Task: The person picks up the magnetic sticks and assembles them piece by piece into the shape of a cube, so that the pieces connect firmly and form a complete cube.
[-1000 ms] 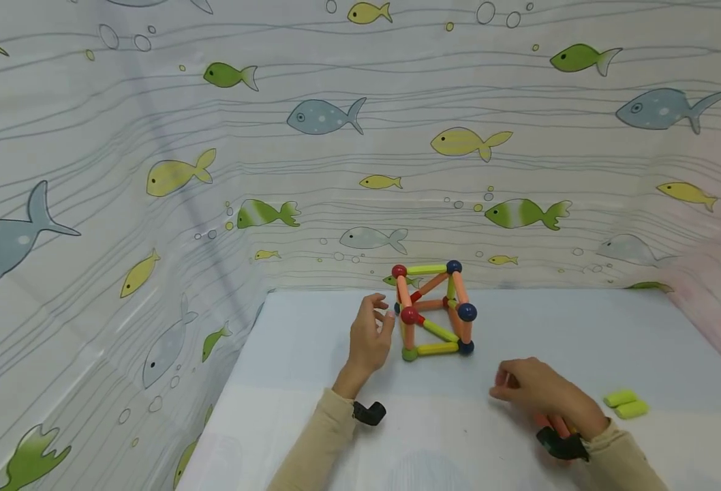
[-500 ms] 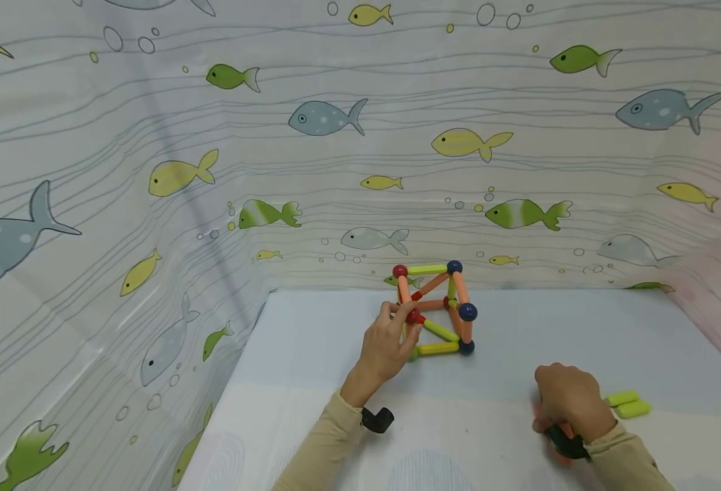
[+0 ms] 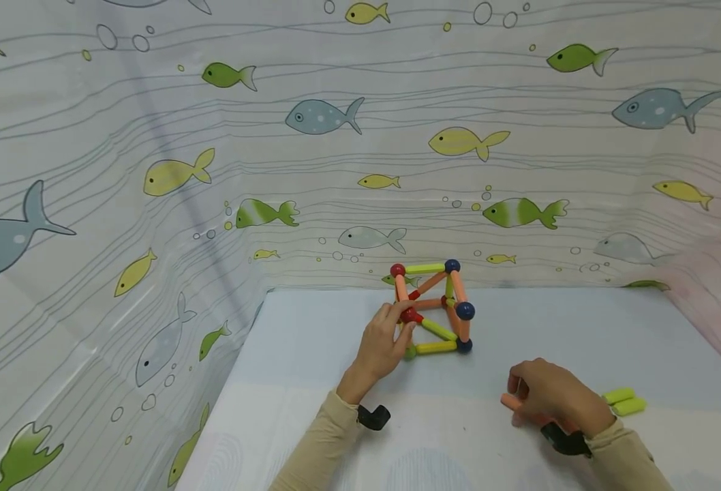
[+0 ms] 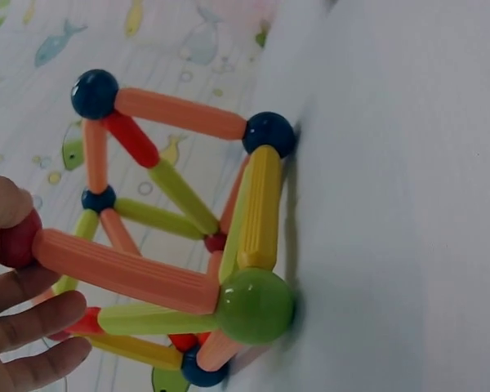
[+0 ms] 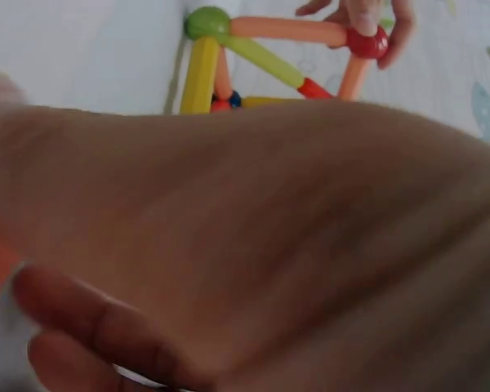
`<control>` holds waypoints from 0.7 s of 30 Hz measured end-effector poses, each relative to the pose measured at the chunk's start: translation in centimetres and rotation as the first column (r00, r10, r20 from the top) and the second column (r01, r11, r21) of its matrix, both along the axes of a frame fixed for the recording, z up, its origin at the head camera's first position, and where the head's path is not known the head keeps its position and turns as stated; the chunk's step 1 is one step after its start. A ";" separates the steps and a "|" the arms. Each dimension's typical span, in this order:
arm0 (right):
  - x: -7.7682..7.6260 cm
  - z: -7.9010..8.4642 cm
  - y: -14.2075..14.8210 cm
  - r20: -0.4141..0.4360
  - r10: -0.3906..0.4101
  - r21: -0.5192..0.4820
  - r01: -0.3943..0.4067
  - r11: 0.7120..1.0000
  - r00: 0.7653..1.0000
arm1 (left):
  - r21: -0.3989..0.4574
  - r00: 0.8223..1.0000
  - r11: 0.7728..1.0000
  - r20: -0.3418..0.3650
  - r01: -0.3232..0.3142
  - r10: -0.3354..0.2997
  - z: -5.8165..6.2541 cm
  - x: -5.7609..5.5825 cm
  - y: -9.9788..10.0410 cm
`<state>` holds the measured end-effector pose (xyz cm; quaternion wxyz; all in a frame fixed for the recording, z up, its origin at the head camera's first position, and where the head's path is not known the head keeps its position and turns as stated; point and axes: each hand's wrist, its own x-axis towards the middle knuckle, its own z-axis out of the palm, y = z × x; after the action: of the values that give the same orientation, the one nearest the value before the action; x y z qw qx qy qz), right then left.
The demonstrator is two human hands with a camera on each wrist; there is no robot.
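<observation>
A cube-like frame of magnetic rods (image 3: 437, 348) and balls stands on the table, with orange, yellow and lime rods joined by red, blue and green balls. At its near upper left corner my left hand (image 3: 377, 346) pinches a red ball (image 4: 16, 242) between thumb and finger. From that ball an orange rod runs down to a green ball (image 4: 256, 307). To the right and nearer, my right hand (image 3: 553, 394) grips a loose orange rod (image 3: 510, 401), whose end sticks out beyond the fingers. More orange shows under that palm, mostly hidden.
Two lime rods (image 3: 627, 407) lie side by side just right of my right wrist. A fish-patterned curtain (image 3: 360, 157) hangs behind and along the sides of the white table (image 3: 434, 423).
My left hand has moved right onto the frame and taken hold of the red ball. The right hand went down to the loose rods and came back leftward with an orange one.
</observation>
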<state>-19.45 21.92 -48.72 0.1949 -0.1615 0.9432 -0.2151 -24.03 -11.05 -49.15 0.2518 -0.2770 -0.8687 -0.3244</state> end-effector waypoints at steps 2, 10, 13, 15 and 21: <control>0.1 0.1 0.3 0.018 -0.010 0.012 0.010 1.000 1.000 | 0.007 1.000 1.000 0.010 0.010 -0.010 -0.1 -0.1 -0.1; -0.5 0.1 -0.1 -0.083 0.090 -0.091 -0.098 0.991 0.992 | 0.022 1.000 0.999 0.007 0.029 -0.029 0.0 -0.5 -0.6; -1.0 0.6 -0.7 -0.275 0.142 -0.154 -0.189 0.970 0.951 | 0.033 0.999 0.998 -0.011 0.045 -0.044 0.0 -0.6 -0.7; -1.1 1.3 -1.6 -0.412 0.117 -0.182 -0.207 0.961 0.904 | 0.046 0.998 0.997 -0.020 0.056 -0.055 0.1 -0.6 -0.7; -1.8 3.2 -4.9 -0.776 -0.027 -0.252 -0.271 0.929 0.630 | 0.055 0.998 0.996 -0.014 0.065 -0.064 0.1 -0.6 -0.8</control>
<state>-21.27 17.00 -45.50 -0.2412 -0.3335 0.8692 -0.2739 -24.58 -11.87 -49.03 0.2542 -0.2997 -0.8484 -0.3546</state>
